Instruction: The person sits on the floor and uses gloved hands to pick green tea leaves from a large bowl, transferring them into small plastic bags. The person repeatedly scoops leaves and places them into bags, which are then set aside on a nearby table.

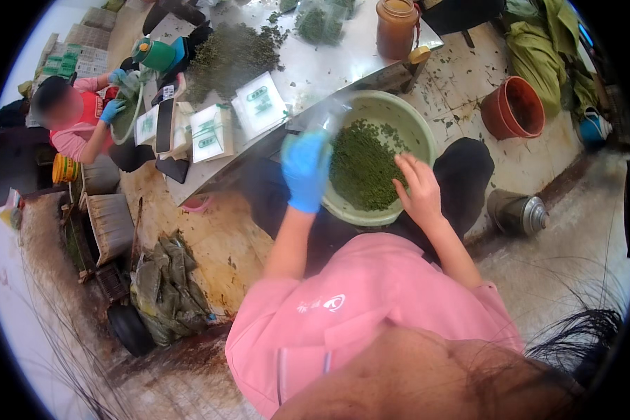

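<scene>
A pale green plastic basin (423,123) sits between my knees with a heap of small dried green leaves or buds (365,168) in it. My left hand (305,170), in a blue glove, is at the basin's left rim. From its fingers a blurred clear plastic bag (337,114) reaches over the basin's upper left edge; its contents cannot be made out. Bare, my right hand (418,184) is inside the right of the basin, fingers spread and fingertips at the edge of the heap. It grips nothing that I can see.
Beyond the basin, a metal table (341,65) bears a dark herb pile (236,55), printed packets (260,105) and a brown jar (395,29). A red bucket (513,107) and a metal flask (517,212) are on the floor at right. A co-worker (84,118) works at left.
</scene>
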Action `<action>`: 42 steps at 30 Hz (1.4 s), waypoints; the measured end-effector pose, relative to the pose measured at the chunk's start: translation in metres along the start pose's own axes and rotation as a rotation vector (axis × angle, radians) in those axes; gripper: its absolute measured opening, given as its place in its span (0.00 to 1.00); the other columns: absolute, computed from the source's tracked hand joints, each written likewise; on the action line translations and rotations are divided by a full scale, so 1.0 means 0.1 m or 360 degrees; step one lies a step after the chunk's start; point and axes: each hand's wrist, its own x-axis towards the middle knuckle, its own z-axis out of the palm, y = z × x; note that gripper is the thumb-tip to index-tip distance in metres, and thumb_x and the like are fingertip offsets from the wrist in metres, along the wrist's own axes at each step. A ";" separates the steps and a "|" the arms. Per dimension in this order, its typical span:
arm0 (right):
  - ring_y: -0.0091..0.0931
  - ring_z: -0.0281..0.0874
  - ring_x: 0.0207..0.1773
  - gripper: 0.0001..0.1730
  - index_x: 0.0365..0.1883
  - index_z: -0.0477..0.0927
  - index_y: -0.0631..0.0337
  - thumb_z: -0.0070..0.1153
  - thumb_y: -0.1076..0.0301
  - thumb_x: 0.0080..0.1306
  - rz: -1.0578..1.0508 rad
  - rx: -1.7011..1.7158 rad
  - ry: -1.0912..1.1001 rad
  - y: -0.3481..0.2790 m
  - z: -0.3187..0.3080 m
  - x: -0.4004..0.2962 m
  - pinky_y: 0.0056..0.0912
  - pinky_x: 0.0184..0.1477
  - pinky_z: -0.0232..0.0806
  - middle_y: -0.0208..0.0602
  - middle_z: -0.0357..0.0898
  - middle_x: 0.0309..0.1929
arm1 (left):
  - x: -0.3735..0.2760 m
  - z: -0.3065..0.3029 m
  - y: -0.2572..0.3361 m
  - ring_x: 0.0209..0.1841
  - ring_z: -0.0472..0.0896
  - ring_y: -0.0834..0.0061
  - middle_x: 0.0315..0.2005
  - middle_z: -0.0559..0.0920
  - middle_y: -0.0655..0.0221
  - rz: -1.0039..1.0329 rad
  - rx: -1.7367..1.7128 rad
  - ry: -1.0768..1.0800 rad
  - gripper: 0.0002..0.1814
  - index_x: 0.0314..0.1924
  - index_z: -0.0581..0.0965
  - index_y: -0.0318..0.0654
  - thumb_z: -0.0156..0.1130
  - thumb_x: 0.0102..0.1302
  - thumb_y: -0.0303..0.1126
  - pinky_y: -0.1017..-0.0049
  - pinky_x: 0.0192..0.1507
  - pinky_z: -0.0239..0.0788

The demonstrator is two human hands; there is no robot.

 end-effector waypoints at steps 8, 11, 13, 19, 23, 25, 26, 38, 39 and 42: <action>0.37 0.86 0.43 0.06 0.37 0.86 0.62 0.68 0.73 0.61 0.0581 0.0652 -0.0642 0.30 0.18 -0.27 0.38 0.47 0.76 0.41 0.87 0.37 | -0.44 0.10 0.43 0.41 0.85 0.58 0.38 0.87 0.63 -0.0408 -0.0696 -0.0549 0.12 0.46 0.85 0.42 0.68 0.63 0.22 0.64 0.48 0.78; 0.40 0.86 0.42 0.06 0.37 0.86 0.62 0.68 0.72 0.62 0.0807 0.0964 -0.0679 0.24 0.22 -0.40 0.39 0.45 0.76 0.42 0.86 0.35 | -0.60 0.10 0.41 0.41 0.85 0.58 0.37 0.87 0.62 -0.0372 -0.0649 -0.0686 0.10 0.44 0.86 0.41 0.69 0.63 0.22 0.64 0.46 0.77; 0.41 0.85 0.41 0.07 0.36 0.87 0.62 0.67 0.67 0.65 0.0822 0.0983 -0.0813 0.26 0.20 -0.50 0.40 0.44 0.75 0.41 0.86 0.34 | -0.64 0.07 0.41 0.41 0.85 0.58 0.38 0.87 0.62 -0.0427 -0.0621 -0.0793 0.11 0.45 0.86 0.41 0.69 0.62 0.23 0.65 0.45 0.77; 0.40 0.82 0.42 0.08 0.38 0.88 0.58 0.66 0.64 0.64 0.0339 0.0474 -0.1028 0.30 0.13 -0.56 0.42 0.48 0.74 0.38 0.86 0.34 | -0.57 0.01 0.47 0.40 0.84 0.76 0.39 0.88 0.67 -0.1143 -0.1032 -0.1139 0.11 0.50 0.85 0.39 0.67 0.68 0.26 0.73 0.49 0.77; 0.40 0.81 0.50 0.15 0.47 0.86 0.55 0.66 0.70 0.60 -0.0018 0.0468 -0.0764 0.27 0.06 -0.47 0.43 0.53 0.72 0.37 0.85 0.44 | -0.44 -0.01 0.39 0.43 0.83 0.81 0.42 0.89 0.66 -0.1574 -0.1657 -0.1725 0.13 0.54 0.85 0.36 0.66 0.71 0.27 0.76 0.49 0.75; 0.40 0.81 0.52 0.22 0.53 0.83 0.54 0.65 0.72 0.58 0.0004 0.0551 -0.0679 0.16 0.01 -0.35 0.44 0.56 0.71 0.39 0.83 0.51 | -0.47 0.05 0.35 0.44 0.84 0.80 0.43 0.89 0.64 -0.1160 -0.1578 -0.1532 0.14 0.55 0.86 0.35 0.65 0.72 0.28 0.77 0.49 0.75; 0.41 0.80 0.52 0.25 0.56 0.82 0.54 0.65 0.73 0.58 0.0075 0.0596 -0.0647 0.07 -0.02 -0.25 0.44 0.56 0.71 0.40 0.82 0.54 | -0.46 0.07 0.39 0.45 0.85 0.75 0.43 0.89 0.65 -0.1013 -0.1308 -0.1500 0.11 0.49 0.87 0.36 0.65 0.70 0.28 0.72 0.51 0.76; 0.32 0.86 0.38 0.07 0.33 0.82 0.60 0.61 0.72 0.54 -0.0235 0.0033 -0.0991 0.18 0.12 -0.42 0.36 0.40 0.78 0.42 0.80 0.43 | -0.51 0.20 0.69 0.55 0.80 0.56 0.43 0.85 0.63 0.0654 -0.0221 -0.1338 0.07 0.38 0.84 0.40 0.62 0.61 0.30 0.51 0.69 0.66; 0.32 0.86 0.36 0.07 0.33 0.82 0.60 0.61 0.72 0.54 -0.0263 0.0009 -0.0992 0.17 0.12 -0.43 0.36 0.38 0.78 0.42 0.80 0.43 | -0.48 0.19 0.72 0.55 0.80 0.56 0.43 0.85 0.63 0.0653 -0.0207 -0.1369 0.07 0.38 0.84 0.40 0.62 0.62 0.30 0.51 0.69 0.65; 0.33 0.86 0.34 0.10 0.37 0.81 0.62 0.60 0.71 0.56 -0.0240 -0.0070 -0.1054 0.10 0.05 -0.43 0.36 0.35 0.79 0.46 0.81 0.50 | -0.50 0.25 0.76 0.56 0.80 0.57 0.44 0.85 0.63 0.0697 -0.0149 -0.1430 0.08 0.38 0.85 0.40 0.62 0.61 0.31 0.51 0.71 0.62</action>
